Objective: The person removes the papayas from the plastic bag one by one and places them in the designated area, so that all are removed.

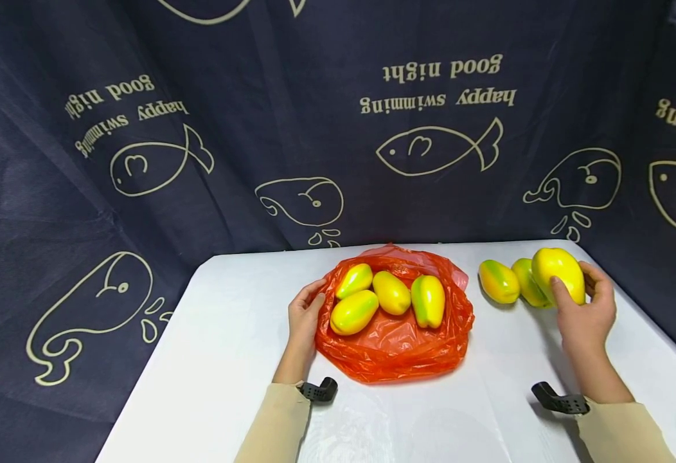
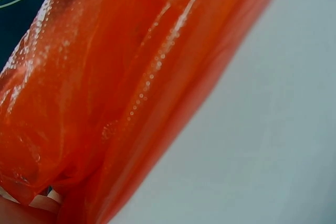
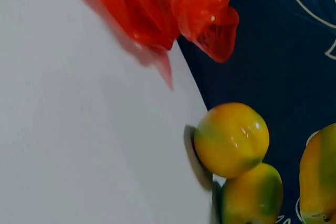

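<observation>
A red plastic bag (image 1: 392,360) lies open on the white table, with several yellow-green papayas (image 1: 392,292) inside it. At its left rim my left hand (image 1: 303,318) grips the thin plastic; the left wrist view shows fingers (image 2: 31,211) against the gathered film, partly hidden by it. To the right of the bag, my right hand (image 1: 589,312) holds a yellow papaya (image 1: 559,273) between thumb and fingers. That fruit overlaps a second papaya (image 1: 526,281) behind it, and a third papaya (image 1: 499,282) lies just left of that one.
A white table (image 1: 222,334) carries everything. Dark blue cloth (image 1: 315,128) printed with pale fish and whales hangs close behind the table's far edge and along both sides. Both wrists wear black camera mounts (image 1: 560,400).
</observation>
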`<action>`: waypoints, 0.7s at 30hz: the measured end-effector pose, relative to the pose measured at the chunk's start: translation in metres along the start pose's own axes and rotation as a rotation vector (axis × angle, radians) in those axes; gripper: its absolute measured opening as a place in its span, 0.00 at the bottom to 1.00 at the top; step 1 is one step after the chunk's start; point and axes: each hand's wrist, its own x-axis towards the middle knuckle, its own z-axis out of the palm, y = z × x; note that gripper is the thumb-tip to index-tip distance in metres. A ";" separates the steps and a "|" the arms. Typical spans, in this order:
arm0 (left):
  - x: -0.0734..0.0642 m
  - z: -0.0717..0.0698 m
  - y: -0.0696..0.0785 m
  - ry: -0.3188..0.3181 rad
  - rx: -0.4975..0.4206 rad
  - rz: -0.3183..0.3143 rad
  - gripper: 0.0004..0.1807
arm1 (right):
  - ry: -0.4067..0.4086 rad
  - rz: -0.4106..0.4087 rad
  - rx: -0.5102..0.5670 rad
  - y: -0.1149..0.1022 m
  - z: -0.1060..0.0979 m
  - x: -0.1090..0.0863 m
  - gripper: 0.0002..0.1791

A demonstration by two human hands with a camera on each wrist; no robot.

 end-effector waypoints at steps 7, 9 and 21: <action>0.000 0.000 0.000 -0.006 -0.006 -0.005 0.17 | 0.009 0.037 -0.036 0.005 -0.007 0.008 0.29; 0.000 0.000 0.000 -0.004 -0.005 -0.008 0.17 | 0.016 0.057 -0.031 0.005 -0.009 0.011 0.29; -0.001 0.001 0.001 -0.008 -0.001 -0.002 0.17 | 0.057 0.134 -0.023 0.016 -0.015 0.031 0.29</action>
